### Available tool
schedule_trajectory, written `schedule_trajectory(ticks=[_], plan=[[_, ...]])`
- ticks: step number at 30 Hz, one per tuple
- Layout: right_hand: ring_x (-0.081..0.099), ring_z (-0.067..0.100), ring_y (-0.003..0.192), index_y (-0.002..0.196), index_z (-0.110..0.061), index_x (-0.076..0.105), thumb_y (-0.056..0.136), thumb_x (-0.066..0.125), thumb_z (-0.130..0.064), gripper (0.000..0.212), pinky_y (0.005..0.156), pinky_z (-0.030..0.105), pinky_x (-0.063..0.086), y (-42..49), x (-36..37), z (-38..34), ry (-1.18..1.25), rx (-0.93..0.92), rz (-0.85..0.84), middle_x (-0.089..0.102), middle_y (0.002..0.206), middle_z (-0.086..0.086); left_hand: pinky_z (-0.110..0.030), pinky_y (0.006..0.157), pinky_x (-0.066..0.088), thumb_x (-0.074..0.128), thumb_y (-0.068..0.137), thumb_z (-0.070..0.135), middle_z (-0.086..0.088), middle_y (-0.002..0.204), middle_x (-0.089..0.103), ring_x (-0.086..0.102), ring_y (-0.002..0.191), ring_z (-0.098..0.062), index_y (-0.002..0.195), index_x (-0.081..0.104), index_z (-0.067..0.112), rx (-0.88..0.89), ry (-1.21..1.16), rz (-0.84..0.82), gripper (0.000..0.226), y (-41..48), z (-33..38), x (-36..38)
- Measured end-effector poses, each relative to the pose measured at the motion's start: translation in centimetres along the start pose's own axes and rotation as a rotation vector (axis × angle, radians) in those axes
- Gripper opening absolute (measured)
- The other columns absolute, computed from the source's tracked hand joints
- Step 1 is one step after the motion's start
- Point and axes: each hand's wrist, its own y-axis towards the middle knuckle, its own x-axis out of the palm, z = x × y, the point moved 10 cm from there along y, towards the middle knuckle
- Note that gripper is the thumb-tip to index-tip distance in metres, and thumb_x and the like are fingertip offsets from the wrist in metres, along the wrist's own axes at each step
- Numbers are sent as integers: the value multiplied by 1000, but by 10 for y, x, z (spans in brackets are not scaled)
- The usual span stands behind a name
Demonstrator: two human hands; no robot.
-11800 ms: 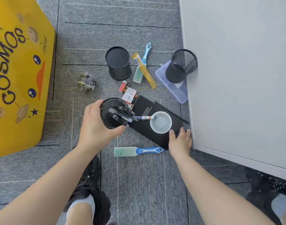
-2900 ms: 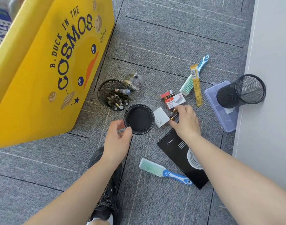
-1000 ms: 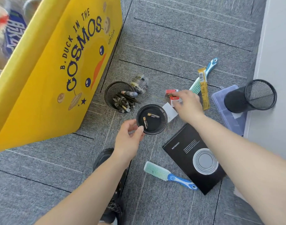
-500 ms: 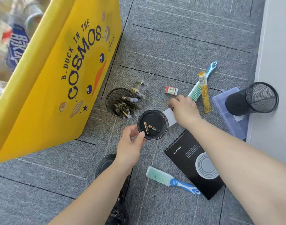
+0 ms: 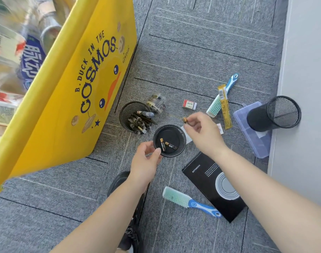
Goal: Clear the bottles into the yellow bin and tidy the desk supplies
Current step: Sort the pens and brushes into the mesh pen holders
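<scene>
Black round cup (image 5: 172, 134), rim gripped by left hand (image 5: 145, 162) | right hand (image 5: 204, 133) pinches small gold-ended battery (image 5: 185, 119) | step: gathering batteries | next: release over cup.

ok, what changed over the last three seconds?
Two batteries now lie in the black cup, empty 2.9 s ago. The right hand has since pinched a third battery off the floor and lifted it near the cup. The left hand still grips the cup's rim. Pen cup and notebook stayed put.
</scene>
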Motion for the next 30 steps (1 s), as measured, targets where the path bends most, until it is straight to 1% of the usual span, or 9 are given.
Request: schedule_trajectory(ticks=[4, 8, 10, 13, 15, 19, 21, 24, 30], plan=[[53, 6, 76, 96, -21, 64, 85, 68, -20, 12, 72, 6, 38, -16, 20, -9, -34, -40, -160, 54, 90, -4, -30, 83, 53, 56, 94, 14, 5, 99, 55, 65, 82, -16, 99, 50, 31, 29, 11, 3, 19, 0, 6, 1], [52, 6, 80, 96, -22, 62, 91, 60, -21, 5, 81, 23, 44, -3, 2, 13, -12, 57, -41, 57, 96, -1, -30, 85, 51, 56, 93, 15, 5, 99, 54, 64, 85, -17, 94, 49, 37, 32, -20, 2, 23, 0, 6, 1], [54, 14, 98, 108, -21, 61, 90, 60, -23, 18, 93, 34, 44, 7, -8, 33, -190, 108, -5, 56, 112, 2, -31, 87, 51, 56, 94, 15, 5, 99, 53, 64, 86, -17, 101, 49, 32, 24, -35, -2, 20, 0, 4, 2], [35, 25, 132, 137, -23, 45, 86, 65, -26, 55, 107, 41, 32, 13, -10, 61, -582, 137, -109, 41, 143, 2, -30, 87, 51, 56, 94, 16, 6, 99, 53, 65, 89, -18, 109, 47, 29, 18, -38, -2, 21, 2, 3, 3], [29, 24, 136, 143, -25, 36, 84, 67, -24, 67, 109, 41, 29, 15, -6, 74, -716, 126, -190, 35, 148, -1, -27, 85, 51, 56, 94, 16, 5, 101, 54, 65, 89, -16, 112, 49, 27, 14, -49, -5, 22, 4, 2, 3], [38, 26, 128, 139, -25, 43, 87, 63, -19, 56, 103, 40, 33, 17, -9, 82, -792, 126, -154, 43, 138, 2, -25, 82, 50, 56, 93, 15, 4, 104, 54, 65, 86, -12, 97, 50, 37, 20, -78, -16, 23, 5, 0, 4], [42, 28, 122, 135, -24, 45, 88, 62, -28, 50, 99, 40, 36, 15, -15, 80, -768, 158, -87, 47, 131, 5, -24, 82, 50, 56, 93, 15, 5, 104, 54, 65, 85, -11, 97, 50, 36, 20, -86, -16, 23, 5, 0, 4], [49, 27, 113, 129, -21, 48, 88, 61, -38, 47, 88, 37, 41, 8, -28, 65, -471, 219, 59, 50, 124, 6, -23, 80, 50, 56, 93, 14, 3, 104, 55, 65, 85, -12, 109, 49, 28, 17, -78, -10, 22, 6, -1, 3], [59, 11, 91, 113, -22, 56, 82, 70, -29, 35, 85, 27, 47, -12, -29, -7, -79, 14, 126, 56, 109, 0, -18, 75, 52, 56, 93, 14, -2, 108, 56, 64, 92, -17, 113, 50, 23, 16, -46, 10, 23, 5, 1, 1]])
